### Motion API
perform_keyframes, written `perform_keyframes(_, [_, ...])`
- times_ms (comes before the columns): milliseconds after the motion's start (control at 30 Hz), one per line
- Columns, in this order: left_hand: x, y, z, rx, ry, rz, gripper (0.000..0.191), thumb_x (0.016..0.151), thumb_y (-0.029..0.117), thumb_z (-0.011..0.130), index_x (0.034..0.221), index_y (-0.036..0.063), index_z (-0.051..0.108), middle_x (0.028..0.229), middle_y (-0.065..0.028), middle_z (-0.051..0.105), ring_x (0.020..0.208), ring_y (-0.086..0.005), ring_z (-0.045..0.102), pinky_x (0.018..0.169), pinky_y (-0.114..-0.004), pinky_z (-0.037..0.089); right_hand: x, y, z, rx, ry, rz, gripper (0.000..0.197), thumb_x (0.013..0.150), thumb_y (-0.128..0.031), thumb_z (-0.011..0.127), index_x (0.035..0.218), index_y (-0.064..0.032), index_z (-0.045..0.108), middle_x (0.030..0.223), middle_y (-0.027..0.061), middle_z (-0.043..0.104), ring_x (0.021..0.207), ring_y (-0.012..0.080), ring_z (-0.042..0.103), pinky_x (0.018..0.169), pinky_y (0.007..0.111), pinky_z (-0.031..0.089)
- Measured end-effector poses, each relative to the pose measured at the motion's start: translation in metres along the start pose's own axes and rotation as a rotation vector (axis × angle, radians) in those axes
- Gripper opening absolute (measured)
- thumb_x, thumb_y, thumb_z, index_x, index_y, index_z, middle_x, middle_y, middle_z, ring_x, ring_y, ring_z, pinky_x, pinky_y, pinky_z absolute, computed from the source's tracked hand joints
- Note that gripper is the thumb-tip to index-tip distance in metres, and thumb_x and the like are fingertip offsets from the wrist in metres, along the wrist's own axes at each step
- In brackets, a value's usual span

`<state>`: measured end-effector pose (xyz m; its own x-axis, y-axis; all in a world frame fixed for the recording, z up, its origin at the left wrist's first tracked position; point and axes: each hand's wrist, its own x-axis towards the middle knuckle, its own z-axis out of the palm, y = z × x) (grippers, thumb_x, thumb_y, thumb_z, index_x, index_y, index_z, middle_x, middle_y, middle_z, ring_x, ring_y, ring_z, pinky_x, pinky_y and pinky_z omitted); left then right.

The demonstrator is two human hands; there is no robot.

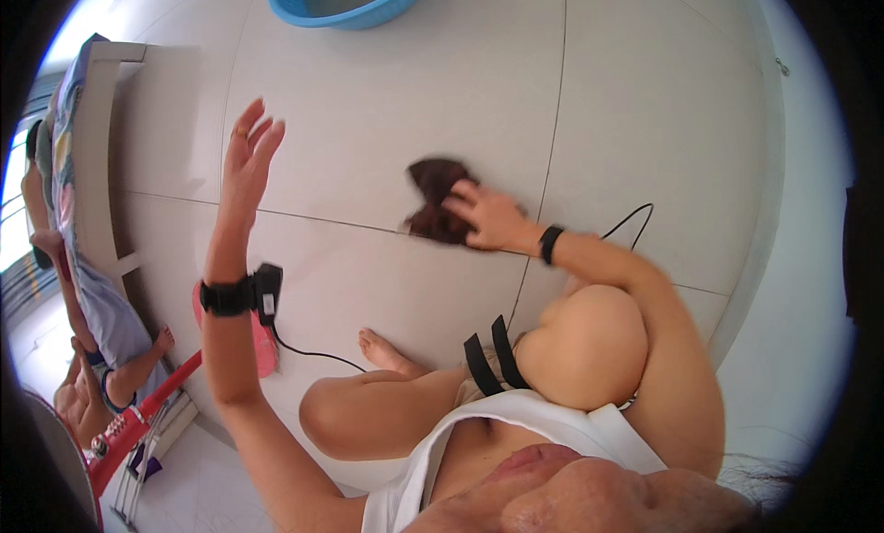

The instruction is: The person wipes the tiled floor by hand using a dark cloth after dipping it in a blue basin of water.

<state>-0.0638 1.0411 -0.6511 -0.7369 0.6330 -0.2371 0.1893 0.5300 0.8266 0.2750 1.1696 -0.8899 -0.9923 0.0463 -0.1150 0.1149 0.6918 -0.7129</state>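
Note:
My right hand (492,217) lies on a dark brown cloth (442,177) on the pale tiled floor (387,291); its fingers are spread over the crumpled fabric, and the hand and cloth look slightly blurred. Raised at the left, my left hand (250,160) holds nothing; its fingers are apart and a ring is on one of them. A black strap with a small black device and a cable sits around my left forearm. Another black band circles my right wrist.
A blue plastic basin (349,15) stands at the top edge. At the left is a bed (97,153) with people on it. Pink footwear (266,350) lies beyond my left forearm, near a red metal bar (162,395). A black cable (649,219) loops near my right arm; a wall rises at the right.

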Motion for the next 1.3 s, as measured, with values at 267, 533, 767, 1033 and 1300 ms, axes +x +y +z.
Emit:
perform_keyframes(267, [0.015, 0.006, 0.06, 0.33, -0.095, 0.161, 0.063, 0.099, 0.029, 0.068, 0.152, 0.0072, 0.043, 0.154, -0.0147, 0.044, 0.142, -0.03, 0.045, 0.112, -0.043, 0.042, -0.029, 0.11, -0.082, -0.069, 0.353, 0.282, 0.062, 0.073, -0.022, 0.07, 0.134, -0.0216, 0.061, 0.141, 0.0075, 0.058, 0.13, 0.0333, 0.054, 0.101, 0.045, 0.052])
perform_keyframes(533, [0.01, -0.085, 0.041, 0.042, 0.022, -0.244, 0.07, 0.097, 0.035, 0.069, 0.152, 0.0002, 0.041, 0.151, -0.0177, 0.048, 0.138, -0.0246, 0.049, 0.112, -0.038, 0.043, -0.019, 0.188, -0.144, -0.37, 0.349, 0.779, 0.064, 0.085, -0.041, 0.069, 0.141, -0.0108, 0.055, 0.15, 0.015, 0.044, 0.122, 0.0372, 0.058, 0.094, 0.047, 0.054])
perform_keyframes(767, [-0.032, -0.088, 0.007, 0.065, 0.147, -0.297, 0.074, 0.096, 0.039, 0.07, 0.152, 0.0005, 0.041, 0.151, -0.0185, 0.048, 0.138, -0.0249, 0.049, 0.111, -0.037, 0.043, 0.01, 0.049, -0.052, -0.17, -0.176, -0.147, 0.081, 0.067, -0.016, 0.088, 0.14, -0.0272, 0.053, 0.142, 0.0072, 0.047, 0.117, 0.0327, 0.061, 0.087, 0.045, 0.058])
perform_keyframes(1033, [-0.076, -0.142, -0.027, 0.105, 0.274, -0.257, 0.071, 0.095, 0.033, 0.073, 0.151, 0.0016, 0.043, 0.147, -0.0168, 0.054, 0.133, -0.0235, 0.054, 0.108, -0.034, 0.045, 0.093, 0.201, -0.209, -0.634, 0.023, 0.653, 0.07, 0.082, -0.032, 0.074, 0.145, -0.0165, 0.049, 0.138, 0.0198, 0.055, 0.115, 0.0392, 0.064, 0.091, 0.051, 0.055])
perform_keyframes(1300, [-0.074, -0.134, -0.018, -0.006, 0.256, -0.395, 0.069, 0.095, 0.03, 0.071, 0.15, -0.001, 0.043, 0.145, -0.0207, 0.052, 0.128, -0.0252, 0.056, 0.105, -0.035, 0.046, 0.083, 0.002, -0.072, -0.389, 0.013, -0.565, 0.025, 0.089, -0.015, 0.061, 0.111, -0.0054, 0.066, 0.119, 0.0148, 0.065, 0.12, 0.0307, 0.056, 0.103, 0.049, 0.044])
